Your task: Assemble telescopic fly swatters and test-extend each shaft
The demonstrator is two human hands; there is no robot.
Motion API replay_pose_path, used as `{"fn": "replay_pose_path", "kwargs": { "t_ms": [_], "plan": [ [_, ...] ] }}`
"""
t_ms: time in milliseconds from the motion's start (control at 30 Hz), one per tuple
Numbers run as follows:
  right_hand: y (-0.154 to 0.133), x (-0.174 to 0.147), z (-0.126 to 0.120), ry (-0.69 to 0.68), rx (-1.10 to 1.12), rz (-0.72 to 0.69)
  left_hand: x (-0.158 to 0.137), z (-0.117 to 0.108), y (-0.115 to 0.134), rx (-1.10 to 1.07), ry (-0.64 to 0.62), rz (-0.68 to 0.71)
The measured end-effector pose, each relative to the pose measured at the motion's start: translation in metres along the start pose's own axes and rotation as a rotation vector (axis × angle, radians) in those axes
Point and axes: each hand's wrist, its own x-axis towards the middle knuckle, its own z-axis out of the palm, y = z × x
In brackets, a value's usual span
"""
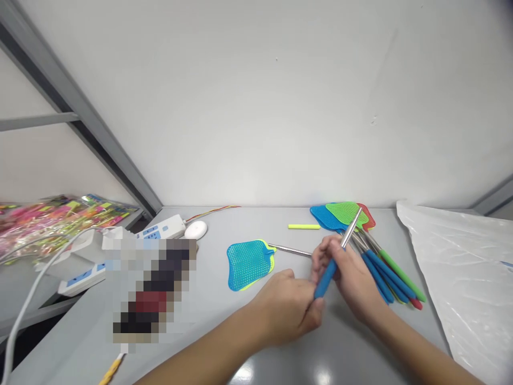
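Observation:
A telescopic fly swatter handle with a blue grip and a silver metal rod slants upward between my hands; no swatter head shows on it. My right hand wraps round it where the blue grip meets the rod. Closed at the grip's lower end, my left hand has its thumb against it. Left of my hands, a blue mesh swatter head lies over a yellow-green one, from which a metal rod runs right. Several assembled fly swatters with blue and green grips are piled at the right.
A yellow stick lies near the wall. White plastic sheeting covers the table's right side. Power strips, a white round device, a cable and a blurred-out object occupy the left. Colourful packets lie beyond the frame post.

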Motion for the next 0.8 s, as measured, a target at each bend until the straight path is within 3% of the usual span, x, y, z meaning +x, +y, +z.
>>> {"fn": "replay_pose_path", "kwargs": {
  "t_ms": [100,200,267,400,533,667,800],
  "plan": [
    [0.005,-0.004,0.002,-0.112,-0.008,-0.005,0.000,-0.005,0.001,0.014,-0.007,-0.003],
    [0.005,-0.005,-0.005,-0.079,-0.005,-0.001,0.000,-0.019,-0.008,0.003,0.015,-0.043],
    [0.002,-0.003,-0.014,-0.034,-0.064,0.014,-0.001,-0.030,-0.022,0.038,0.091,-0.155],
    [-0.003,0.001,-0.030,-0.047,-0.562,-0.058,-0.005,-0.045,-0.059,0.168,0.280,-0.499],
    [-0.001,0.002,-0.034,-0.162,-1.045,-0.164,-0.011,-0.038,-0.086,0.198,0.327,-0.699],
    [0.006,0.003,-0.032,-0.246,-1.235,-0.169,-0.012,-0.026,-0.094,0.195,0.320,-0.769],
    [0.011,0.007,-0.035,-0.245,-1.300,-0.209,-0.011,-0.024,-0.096,0.198,0.304,-0.816]
  ]
}}
